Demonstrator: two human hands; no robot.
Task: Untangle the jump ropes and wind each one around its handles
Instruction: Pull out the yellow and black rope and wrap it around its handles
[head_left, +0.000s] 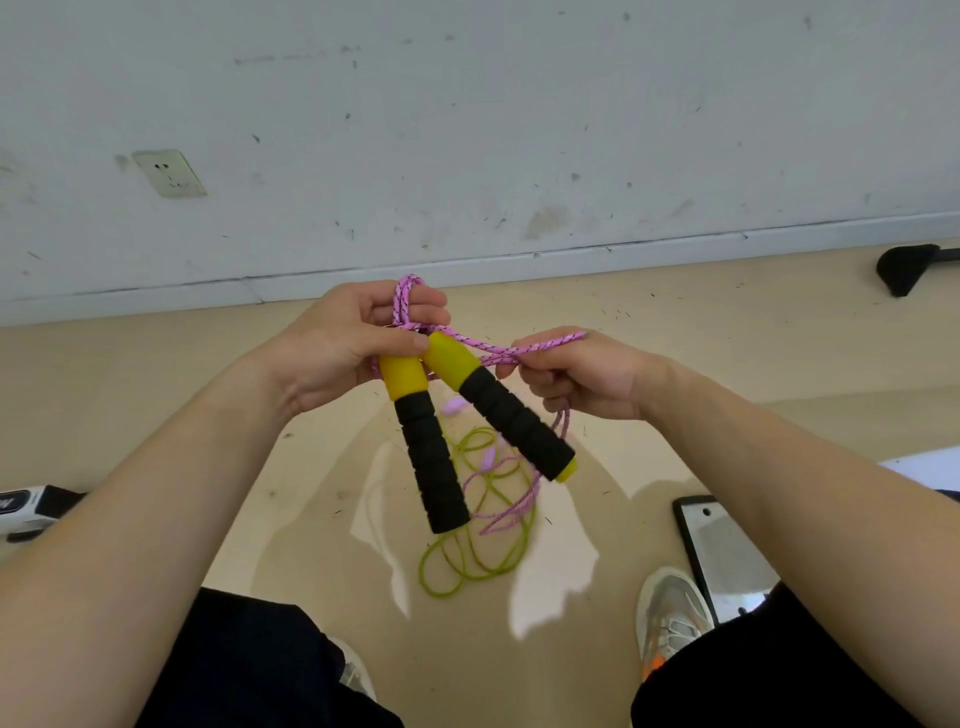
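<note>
Pink rope (399, 304) is held up between both hands over the floor. The left hand (353, 348) has its fingers curled round a loop of it, thumb pressed on the yellow end of one black-foam handle (426, 457). The second handle (514, 421) hangs just beside the first, the two splayed apart at their lower ends. The right hand (582, 374) pinches a strand of the rope between thumb and fingers, and more of it drops below that hand.

Down on the floor (156, 374), the slack of the pink rope lies across a loose green rope (467, 566), with two pale lilac pieces (487, 460) among them. This heap sits between the person's knees, with bare floor around it. A grey shoe (670, 613) stands to the right, touching the edge of a shiny panel (722, 556). A white box (31, 506) lies at the left edge.

Further off, a black object (906, 267) rests near the skirting. The scuffed wall (467, 130) carries a socket (169, 173).
</note>
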